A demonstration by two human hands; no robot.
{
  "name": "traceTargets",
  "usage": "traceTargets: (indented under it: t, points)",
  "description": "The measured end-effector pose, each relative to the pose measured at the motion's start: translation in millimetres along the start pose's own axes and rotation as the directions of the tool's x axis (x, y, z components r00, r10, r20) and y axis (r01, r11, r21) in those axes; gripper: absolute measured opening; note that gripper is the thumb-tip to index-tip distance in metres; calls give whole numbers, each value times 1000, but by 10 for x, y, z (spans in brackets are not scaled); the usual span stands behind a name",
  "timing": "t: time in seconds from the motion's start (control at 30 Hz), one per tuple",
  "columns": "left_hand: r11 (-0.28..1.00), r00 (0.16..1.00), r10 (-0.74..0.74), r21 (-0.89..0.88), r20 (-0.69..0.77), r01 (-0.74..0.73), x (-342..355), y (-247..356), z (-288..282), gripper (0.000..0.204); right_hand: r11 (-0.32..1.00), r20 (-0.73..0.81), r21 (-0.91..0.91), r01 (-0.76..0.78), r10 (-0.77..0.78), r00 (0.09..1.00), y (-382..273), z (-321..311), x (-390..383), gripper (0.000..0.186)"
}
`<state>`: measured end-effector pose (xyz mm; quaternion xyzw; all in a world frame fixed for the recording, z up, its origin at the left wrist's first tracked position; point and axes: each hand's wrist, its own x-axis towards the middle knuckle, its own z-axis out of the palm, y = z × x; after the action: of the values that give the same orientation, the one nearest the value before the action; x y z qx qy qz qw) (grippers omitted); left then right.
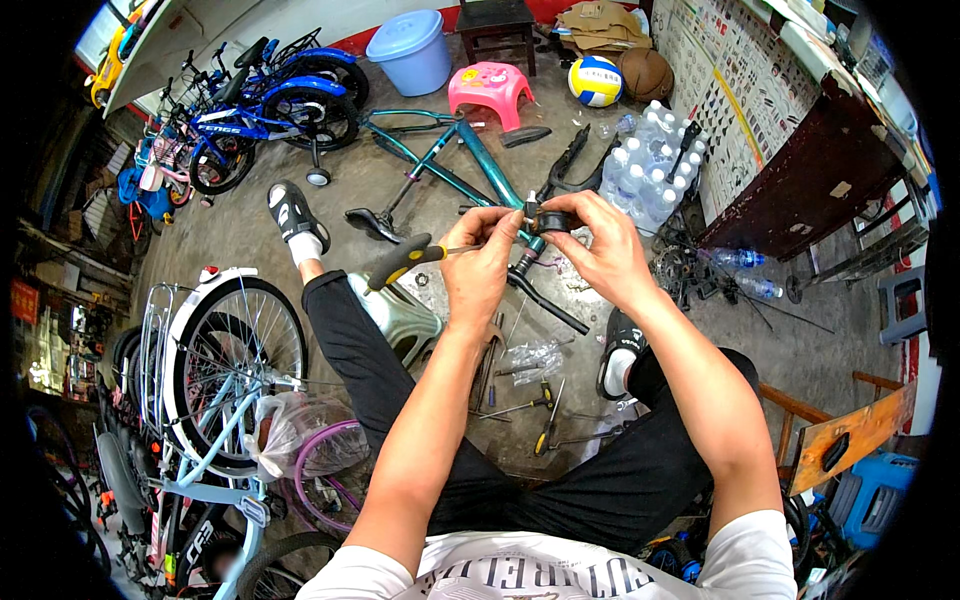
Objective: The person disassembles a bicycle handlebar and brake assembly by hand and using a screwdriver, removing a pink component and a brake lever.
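My left hand (478,262) is closed around the shaft of a T-shaped screwdriver or hex driver with a yellow and black handle (408,262), which sticks out to the left. Its thumb and fingertips also meet at a small metal piece. My right hand (603,245) grips a black rounded bicycle part (551,222) with a metal fitting on its left end, close to the left fingertips. I cannot make out its exact kind. Below and beyond the hands, a teal bicycle frame (485,165) lies on the floor with its black saddle (375,224) and handlebar (548,302).
Loose tools (545,415) and a clear plastic bag (538,360) lie between my feet. Packed water bottles (650,170) and a brown cabinet (800,190) stand right. A pink stool (490,90) and blue bucket (408,42) are at the back; a light-blue bicycle (225,420) is left.
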<state>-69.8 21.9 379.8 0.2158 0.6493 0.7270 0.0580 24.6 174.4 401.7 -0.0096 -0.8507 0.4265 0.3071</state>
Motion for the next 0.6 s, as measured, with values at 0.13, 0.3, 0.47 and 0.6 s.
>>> traceTargets:
  t: [0.13,0.3,0.47,0.6]
  points:
    - [998,997,15,67,80,-20,11,-30,-29,16,999,2,-41,11,-11,1000,58,-3,-11,29]
    - [997,998,-28,72,60,23,9,-29,-30,20,998,-9,-55,4,-5,1000,72,26,-15,30]
    - [988,995,-99,121,-10,99,19,-92,-12,23,998,22,-67,18,-17,1000,57,54,-15,30]
    - [998,999,-6,63,42,3,-2,-140,28,17,991,13,-108,75,-74,997,91,39,-25,30]
